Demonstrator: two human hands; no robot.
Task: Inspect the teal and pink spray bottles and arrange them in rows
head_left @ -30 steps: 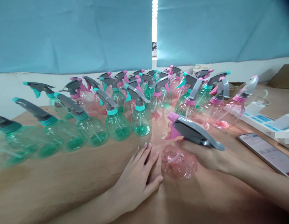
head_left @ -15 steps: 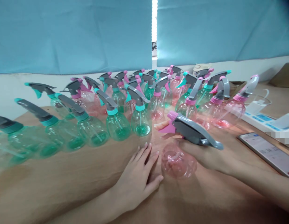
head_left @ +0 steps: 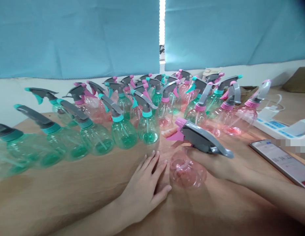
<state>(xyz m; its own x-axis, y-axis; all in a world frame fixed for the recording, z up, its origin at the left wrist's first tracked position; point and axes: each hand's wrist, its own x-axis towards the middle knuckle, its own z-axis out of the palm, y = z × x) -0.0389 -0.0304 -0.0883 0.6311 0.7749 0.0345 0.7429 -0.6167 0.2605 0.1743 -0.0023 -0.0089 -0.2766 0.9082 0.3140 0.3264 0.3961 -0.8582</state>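
Observation:
My right hand (head_left: 206, 160) is closed round the neck of a pink spray bottle (head_left: 188, 173) with a grey and pink trigger head. Its fingertips show behind the pink trigger, while the neck is hidden by the hand and the head. Just left of that bottle, my left hand (head_left: 147, 178) lies flat on the wooden table (head_left: 88, 193), fingers stretched out and holding nothing. Beyond the left fingertips stands a green spray bottle (head_left: 147, 129), with another green spray bottle (head_left: 124, 132) beside it.
Several more green and pink spray bottles stand in rows towards the back, such as a green one (head_left: 97, 139) at left. On the right lie a phone (head_left: 277, 160) and a white power strip (head_left: 268, 126) with plugs. Blue curtains (head_left: 76, 36) hang behind.
The whole view has shifted very slightly left. Both hands and the held pink spray bottle keep the same positions on the table.

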